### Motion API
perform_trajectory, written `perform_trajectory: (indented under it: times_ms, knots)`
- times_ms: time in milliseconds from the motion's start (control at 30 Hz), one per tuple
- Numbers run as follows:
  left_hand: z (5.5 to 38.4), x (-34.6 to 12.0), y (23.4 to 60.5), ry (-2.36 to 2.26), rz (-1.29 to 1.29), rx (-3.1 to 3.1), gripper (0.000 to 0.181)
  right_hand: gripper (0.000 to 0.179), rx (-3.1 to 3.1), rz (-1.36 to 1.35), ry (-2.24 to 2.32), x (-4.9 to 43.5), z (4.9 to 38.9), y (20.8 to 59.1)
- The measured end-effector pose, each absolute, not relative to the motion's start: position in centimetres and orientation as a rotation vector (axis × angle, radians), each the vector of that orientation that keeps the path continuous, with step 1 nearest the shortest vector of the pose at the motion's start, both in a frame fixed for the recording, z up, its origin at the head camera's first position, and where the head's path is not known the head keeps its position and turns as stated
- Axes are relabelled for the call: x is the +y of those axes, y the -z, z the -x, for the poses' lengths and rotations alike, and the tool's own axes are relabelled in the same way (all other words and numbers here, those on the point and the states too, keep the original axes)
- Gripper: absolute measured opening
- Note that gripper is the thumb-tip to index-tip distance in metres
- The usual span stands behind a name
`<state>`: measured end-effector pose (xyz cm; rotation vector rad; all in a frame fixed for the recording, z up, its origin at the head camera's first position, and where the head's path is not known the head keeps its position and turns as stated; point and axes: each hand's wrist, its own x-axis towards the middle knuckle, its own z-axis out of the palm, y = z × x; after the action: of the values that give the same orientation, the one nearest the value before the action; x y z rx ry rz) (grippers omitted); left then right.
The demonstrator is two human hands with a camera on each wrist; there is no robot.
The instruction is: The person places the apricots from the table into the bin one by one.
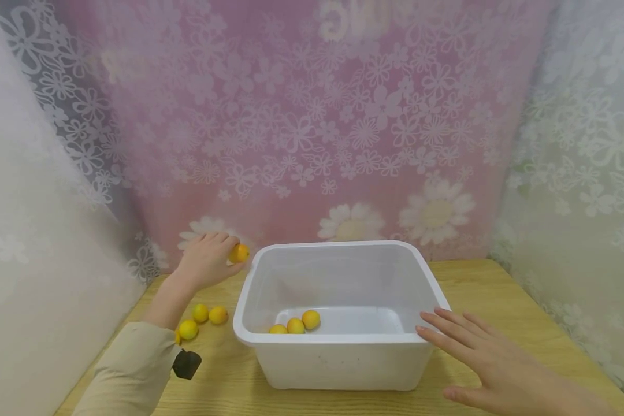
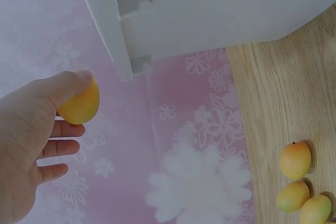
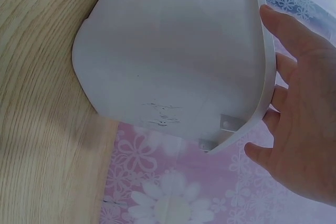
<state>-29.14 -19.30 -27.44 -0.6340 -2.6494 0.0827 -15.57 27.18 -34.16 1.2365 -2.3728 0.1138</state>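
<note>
My left hand (image 1: 208,260) pinches a small yellow-orange mango (image 1: 239,253) between thumb and fingers, raised just outside the left rim of a white plastic tub (image 1: 343,364). From the left wrist view, the held mango (image 2: 81,103) sits under the thumb, and the other fingers extend free below it. Inside the tub, three mangoes (image 1: 296,325) lie at the near left of its floor. My right hand (image 1: 491,352) has its fingers spread and fairly straight at the tub's right rim. The right wrist view shows those fingertips along the rim (image 3: 269,61).
Several more mangoes (image 1: 200,313) lie in a cluster on the wooden table (image 1: 213,381), left of the tub and below the left forearm. A flower-printed pink curtain (image 1: 317,115) hangs behind the table, with pale sheets at both sides. A black object (image 1: 186,364) is at the left cuff.
</note>
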Motion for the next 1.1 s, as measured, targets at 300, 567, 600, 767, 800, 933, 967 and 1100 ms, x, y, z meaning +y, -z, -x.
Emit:
perform_trajectory:
  times_ms: [300, 567, 600, 767, 800, 933, 967, 1100]
  knots:
    - [29.5, -18.1, 26.8, -0.101, 0.678, -2.686, 0.042, 0.078, -2.343, -1.257, -0.115, 27.2, 15.7, 34.1]
    - [29.8, -17.0, 27.1, -0.13, 0.782, -2.676, 0.044, 0.079, -2.353, -1.259, -0.084, 27.2, 15.6, 34.0]
    - [29.8, -16.9, 27.1, -0.125, 0.802, -2.662, 0.044, 0.079, -2.353, -1.256, -0.072, 27.2, 15.6, 34.0]
    - [29.9, -16.7, 27.3, -0.125, 0.868, -2.587, 0.045, 0.08, -2.36, -1.258, -0.071, 27.1, 15.6, 34.0]
    - [29.9, -16.7, 27.3, -0.129, 0.874, -2.579, 0.045, 0.08, -2.363, -1.257, -0.072, 27.1, 15.6, 33.9]
    - [29.8, -16.7, 27.3, -0.144, 0.857, -2.581, 0.053, 0.079, -2.367, -1.261, -0.085, 27.1, 15.7, 34.0]
    - [29.8, -16.7, 27.3, -0.146, 0.847, -2.583, 0.055, 0.079, -2.366, -1.26, -0.085, 27.1, 15.7, 34.0]
    - [29.8, -17.2, 27.6, -0.142, 0.804, -2.579, 0.052, 0.078, -2.357, -1.255, -0.091, 27.3, 15.7, 34.1]
